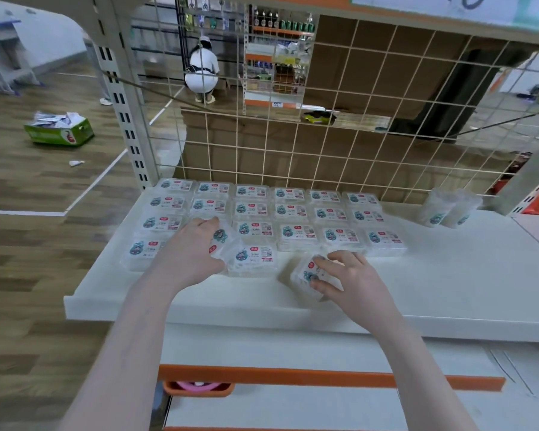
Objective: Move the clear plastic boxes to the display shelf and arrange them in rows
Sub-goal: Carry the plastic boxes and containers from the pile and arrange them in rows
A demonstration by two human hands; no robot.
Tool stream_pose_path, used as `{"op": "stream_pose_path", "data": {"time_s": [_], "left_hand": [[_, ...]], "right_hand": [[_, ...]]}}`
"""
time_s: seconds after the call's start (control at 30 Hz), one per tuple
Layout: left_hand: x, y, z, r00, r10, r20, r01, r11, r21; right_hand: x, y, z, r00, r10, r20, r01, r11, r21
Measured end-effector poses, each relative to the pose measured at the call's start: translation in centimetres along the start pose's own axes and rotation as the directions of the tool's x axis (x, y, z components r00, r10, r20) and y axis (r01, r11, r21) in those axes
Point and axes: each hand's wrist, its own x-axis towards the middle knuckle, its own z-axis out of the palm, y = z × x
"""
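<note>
Several clear plastic boxes with blue and red labels lie in rows on the white display shelf. My left hand grips a tilted clear box in the second column, front area, beside a flat box. My right hand holds another clear box on the shelf just in front of the rows, thumb and fingers curled round it.
Two clear round tubs stand at the shelf's back right. A wire grid back panel rises behind the rows. A lower shelf with an orange strip lies below. A green carton sits on the floor; a person crouches far behind.
</note>
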Motion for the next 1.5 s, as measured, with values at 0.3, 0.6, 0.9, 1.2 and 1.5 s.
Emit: {"op": "stream_pose_path", "data": {"time_s": [0.3,0.6,0.9,1.2,1.5], "left_hand": [[-0.2,-0.3,-0.3,1.0,0.007,0.012,-0.007,1.0,0.022],[-0.7,0.1,-0.7,0.999,0.021,0.031,-0.023,0.998,0.053],[-1.0,0.5,-0.8,0.993,0.109,0.054,-0.114,0.989,0.091],[-1.3,-0.2,-1.4,0.976,0.202,0.075,-0.211,0.969,0.13],[-2.7,-1.3,-1.7,0.963,0.256,0.088,-0.266,0.955,0.134]], "right_hand": [[-0.3,-0.1,-1.5,0.968,0.037,0.247,-0.048,0.998,0.037],[0.3,-1.8,-0.3,0.99,0.117,0.081,-0.11,0.991,-0.079],[1.2,-3.1,0.7,0.976,0.212,0.048,-0.208,0.975,-0.074],[1.3,-3.7,1.1,0.974,0.228,-0.01,-0.228,0.972,-0.063],[0.8,-4.3,1.7,0.973,0.222,-0.064,-0.225,0.973,-0.047]]}}
